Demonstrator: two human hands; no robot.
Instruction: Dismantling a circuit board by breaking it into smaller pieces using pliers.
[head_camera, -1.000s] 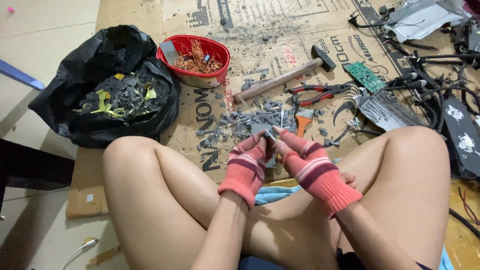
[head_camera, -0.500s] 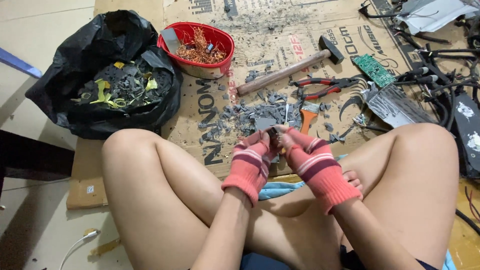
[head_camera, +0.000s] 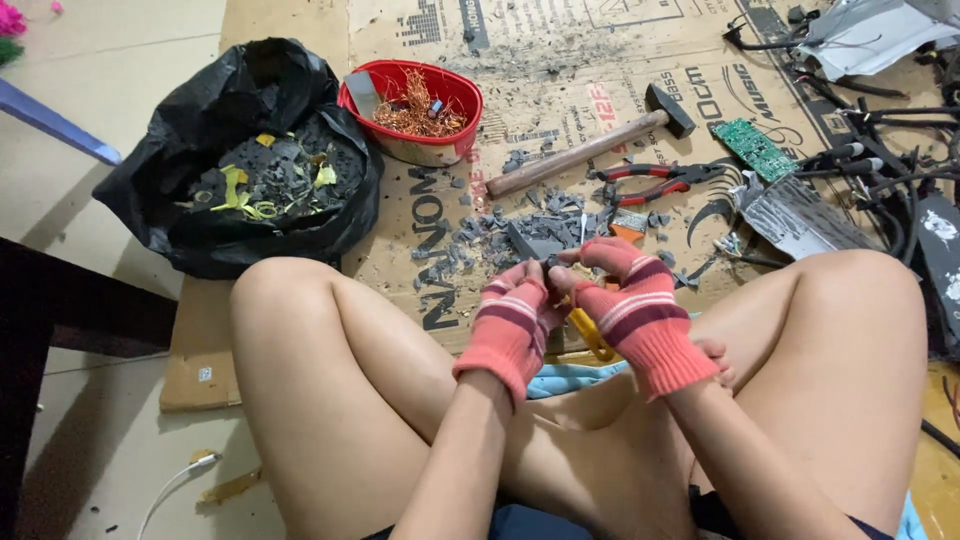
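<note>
I sit cross-legged on a flattened cardboard sheet (head_camera: 520, 70) that covers the floor, so the grit and chips land on it and not on the tiles. To my left slumps a black rubbish bag (head_camera: 240, 160), its mouth rolled wide and full of dark plastic shards with a few yellow-green strips, near enough to toss scrap into. Just beside it stands a red bowl (head_camera: 452, 150) holding a tangle of copper wire (head_camera: 415, 115), kept apart from the waste. On my right lie black cables and casing parts (head_camera: 900, 160), a silvery plate (head_camera: 800, 215) and a small green circuit board (head_camera: 755, 148). Ahead of my knees a wooden-handled hammer (head_camera: 590, 150) lies slantwise, with red-handled pliers (head_camera: 650, 183) just beyond the heap of grey fragments (head_camera: 510, 235), all within reach. My hands meet over that heap, between my knees, so whatever breaks off drops onto the pile. My left hand (head_camera: 512, 325), in a pink striped fingerless glove, pinches a small dark piece (head_camera: 549, 263) at its fingertips; my right hand (head_camera: 640, 315), gloved the same, closes on that piece from the other side. A yellow-handled tool (head_camera: 590, 335) shows under my right palm, though I cannot tell whether I grip it or it merely lies beneath.
</note>
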